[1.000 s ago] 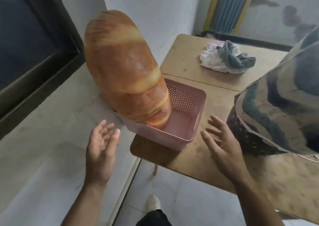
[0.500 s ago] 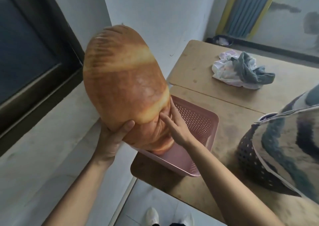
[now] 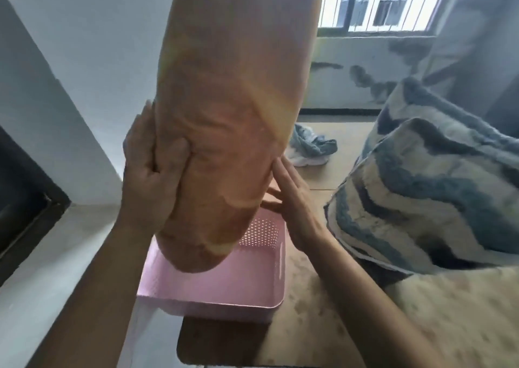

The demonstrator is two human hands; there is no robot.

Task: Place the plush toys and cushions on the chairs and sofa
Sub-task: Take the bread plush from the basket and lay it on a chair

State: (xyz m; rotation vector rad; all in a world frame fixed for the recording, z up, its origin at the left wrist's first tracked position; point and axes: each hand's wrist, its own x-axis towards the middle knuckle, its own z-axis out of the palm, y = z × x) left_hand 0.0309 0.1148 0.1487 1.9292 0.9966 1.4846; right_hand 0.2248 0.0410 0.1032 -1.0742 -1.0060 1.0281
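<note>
Head view: we hold the bread cushion (image 3: 233, 115) upright.
Left hand (image 3: 148, 176) grips it at 9 o'clock, right hand (image 3: 292, 204) presses straight-fingered at 3 o'clock; its lower end is over the pink basket (image 3: 224, 292).

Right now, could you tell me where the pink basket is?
In the head view, the pink basket sits at the left edge of the wooden table, beneath the bread-shaped cushion.

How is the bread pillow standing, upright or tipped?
Roughly upright: bread pillow stands on end over the pink basket, left hand gripping and right hand pressing its sides.
</note>
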